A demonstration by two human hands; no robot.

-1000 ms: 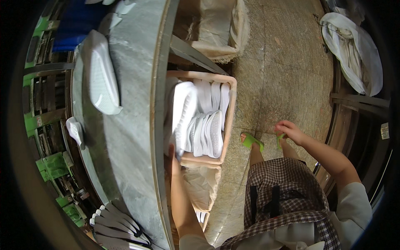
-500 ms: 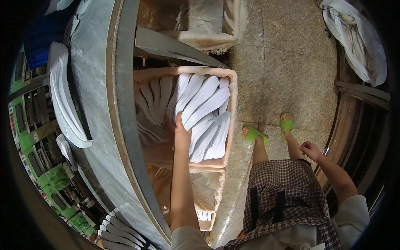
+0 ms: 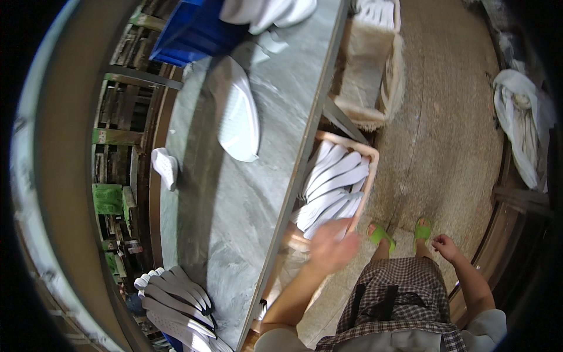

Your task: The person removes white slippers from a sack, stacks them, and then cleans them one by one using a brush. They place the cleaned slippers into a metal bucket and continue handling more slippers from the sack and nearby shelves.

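Note:
My left hand (image 3: 333, 249), smeared by motion, hovers over the near edge of a pink-rimmed bin (image 3: 374, 157). Its fingers are too blurred to read. Packed in rows inside that bin are several white shoe soles (image 3: 337, 179), partly hidden under the table's edge. My right hand (image 3: 446, 247) hangs at my side, apart from everything, with its fingers curled closed and nothing seen in them. On the grey tabletop (image 3: 234, 217) lies a large white sole (image 3: 239, 111); a smaller white one (image 3: 165, 168) sits at the far-left edge.
A stack of soles (image 3: 176, 305) stands at the table's near left. A blue crate (image 3: 199, 32) and more white soles (image 3: 270, 12) are at its far end. Another lined bin (image 3: 363, 70) stands beyond the first. A white sack (image 3: 519, 126) lies along the right side.
My left hand has come off the soles in the bin, moving right and nearer to me. The view has turned, showing more tabletop. My right hand is slightly lower, still curled.

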